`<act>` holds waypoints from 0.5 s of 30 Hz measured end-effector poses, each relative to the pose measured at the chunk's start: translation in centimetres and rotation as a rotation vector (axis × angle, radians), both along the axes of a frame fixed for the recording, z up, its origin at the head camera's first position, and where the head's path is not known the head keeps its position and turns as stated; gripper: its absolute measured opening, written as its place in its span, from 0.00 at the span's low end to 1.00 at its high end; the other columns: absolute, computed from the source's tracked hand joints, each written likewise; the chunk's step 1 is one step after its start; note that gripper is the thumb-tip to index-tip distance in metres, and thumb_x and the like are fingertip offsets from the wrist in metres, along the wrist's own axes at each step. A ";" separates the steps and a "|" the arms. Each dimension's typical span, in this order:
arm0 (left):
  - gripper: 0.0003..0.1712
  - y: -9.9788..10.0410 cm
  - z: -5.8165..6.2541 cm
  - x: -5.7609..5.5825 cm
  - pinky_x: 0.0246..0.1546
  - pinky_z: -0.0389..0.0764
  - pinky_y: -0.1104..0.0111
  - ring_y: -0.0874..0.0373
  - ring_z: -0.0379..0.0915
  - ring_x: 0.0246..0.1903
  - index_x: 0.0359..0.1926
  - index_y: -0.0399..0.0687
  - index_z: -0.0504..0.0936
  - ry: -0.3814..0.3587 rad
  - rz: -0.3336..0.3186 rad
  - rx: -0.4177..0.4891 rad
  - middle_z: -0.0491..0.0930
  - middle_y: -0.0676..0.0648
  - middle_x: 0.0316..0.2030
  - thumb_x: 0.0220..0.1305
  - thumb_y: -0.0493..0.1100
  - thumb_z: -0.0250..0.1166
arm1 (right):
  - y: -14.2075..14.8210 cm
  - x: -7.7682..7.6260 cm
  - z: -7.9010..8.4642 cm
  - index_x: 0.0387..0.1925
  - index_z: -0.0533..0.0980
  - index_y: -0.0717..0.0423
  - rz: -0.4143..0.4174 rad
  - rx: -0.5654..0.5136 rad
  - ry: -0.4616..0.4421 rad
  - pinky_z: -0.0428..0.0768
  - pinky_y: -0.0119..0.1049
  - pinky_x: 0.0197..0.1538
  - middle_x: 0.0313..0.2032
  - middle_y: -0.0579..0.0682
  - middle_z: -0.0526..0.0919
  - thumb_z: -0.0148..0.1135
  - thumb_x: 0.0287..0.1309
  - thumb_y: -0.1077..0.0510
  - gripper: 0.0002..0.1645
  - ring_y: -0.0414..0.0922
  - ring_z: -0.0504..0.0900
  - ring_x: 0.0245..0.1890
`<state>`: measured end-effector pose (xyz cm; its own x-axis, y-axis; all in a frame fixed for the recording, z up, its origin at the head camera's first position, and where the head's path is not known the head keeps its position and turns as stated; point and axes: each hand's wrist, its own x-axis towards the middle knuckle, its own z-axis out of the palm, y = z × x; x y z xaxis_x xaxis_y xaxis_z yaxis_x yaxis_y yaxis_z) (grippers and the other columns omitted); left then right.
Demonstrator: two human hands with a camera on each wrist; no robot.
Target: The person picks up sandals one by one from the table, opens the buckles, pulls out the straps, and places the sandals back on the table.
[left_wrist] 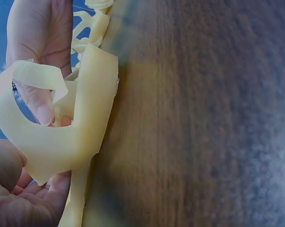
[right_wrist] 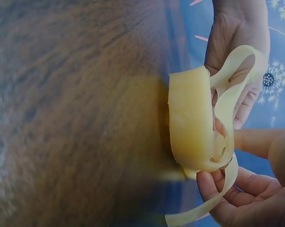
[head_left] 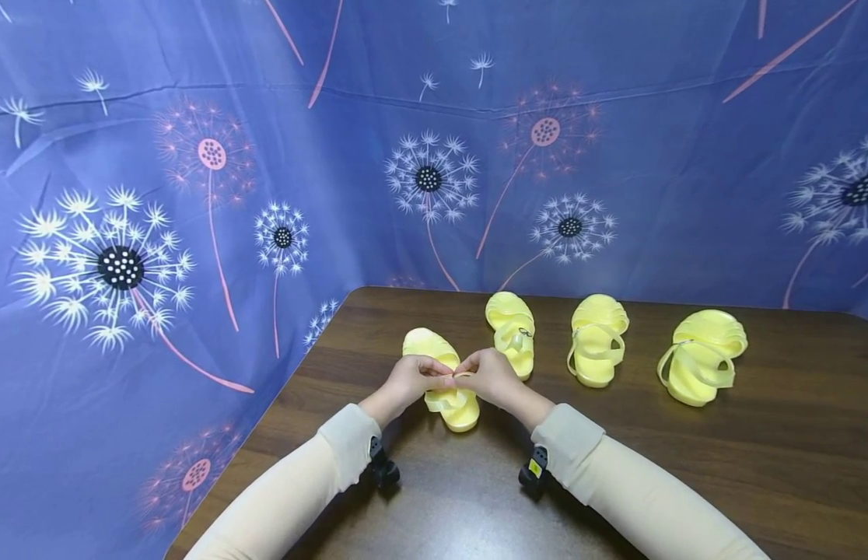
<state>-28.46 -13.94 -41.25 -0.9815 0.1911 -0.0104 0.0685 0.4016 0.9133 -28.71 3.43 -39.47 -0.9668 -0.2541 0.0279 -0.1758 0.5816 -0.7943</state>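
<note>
A yellow sandal lies on the table, its toe pointing away from me and its heel towards me. Over its middle, my left hand and my right hand meet fingertip to fingertip, both pinching the ankle strap. The strap stands up in a loop above the heel in both wrist views. Below the right fingers, a loose strap end hangs out in the right wrist view. Fingers partly hide the spot where the strap parts meet.
Three more yellow sandals stand to the right: one just past my right hand, one further along and one at the right. The brown wooden table reaches back to a blue dandelion-print cloth.
</note>
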 end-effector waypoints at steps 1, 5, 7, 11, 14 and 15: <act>0.11 0.0 0.0 0.0 0.32 0.79 0.76 0.67 0.77 0.29 0.39 0.33 0.86 0.002 0.001 0.000 0.87 0.41 0.34 0.56 0.36 0.71 | 0.0 0.0 0.0 0.29 0.84 0.59 -0.004 0.002 0.000 0.75 0.29 0.28 0.29 0.48 0.84 0.74 0.48 0.54 0.11 0.40 0.76 0.28; 0.11 0.1 0.1 0.2 0.32 0.79 0.76 0.68 0.77 0.30 0.38 0.35 0.87 -0.002 0.015 -0.012 0.87 0.42 0.35 0.56 0.38 0.71 | 0.1 0.1 -0.2 0.30 0.85 0.58 -0.024 0.001 -0.017 0.75 0.30 0.29 0.30 0.48 0.85 0.73 0.50 0.55 0.10 0.41 0.76 0.29; 0.10 0.2 0.1 0.3 0.32 0.79 0.77 0.68 0.77 0.30 0.38 0.36 0.87 0.000 0.025 -0.027 0.87 0.43 0.35 0.56 0.39 0.72 | 0.1 0.2 -0.3 0.30 0.85 0.58 -0.031 -0.002 -0.018 0.75 0.30 0.29 0.31 0.49 0.85 0.73 0.50 0.55 0.09 0.41 0.76 0.30; 0.09 0.2 0.2 0.6 0.31 0.79 0.77 0.68 0.77 0.29 0.36 0.39 0.88 0.036 0.053 -0.074 0.87 0.45 0.33 0.56 0.40 0.72 | 0.1 0.4 -0.3 0.31 0.85 0.57 -0.041 -0.008 0.001 0.76 0.30 0.31 0.31 0.49 0.87 0.73 0.51 0.55 0.09 0.40 0.77 0.31; 0.08 0.3 0.4 0.9 0.31 0.80 0.76 0.66 0.79 0.28 0.35 0.40 0.88 0.072 0.065 -0.097 0.87 0.45 0.31 0.56 0.40 0.72 | 0.1 0.5 -0.2 0.31 0.86 0.56 -0.050 -0.013 0.004 0.76 0.30 0.33 0.32 0.49 0.87 0.73 0.51 0.55 0.09 0.41 0.78 0.32; 0.07 0.3 0.4 0.9 0.30 0.81 0.75 0.66 0.79 0.28 0.35 0.39 0.88 0.081 0.067 -0.098 0.87 0.45 0.31 0.56 0.40 0.71 | 0.1 0.6 -0.2 0.31 0.86 0.56 -0.053 -0.017 0.000 0.76 0.31 0.34 0.33 0.49 0.87 0.73 0.51 0.55 0.08 0.41 0.78 0.33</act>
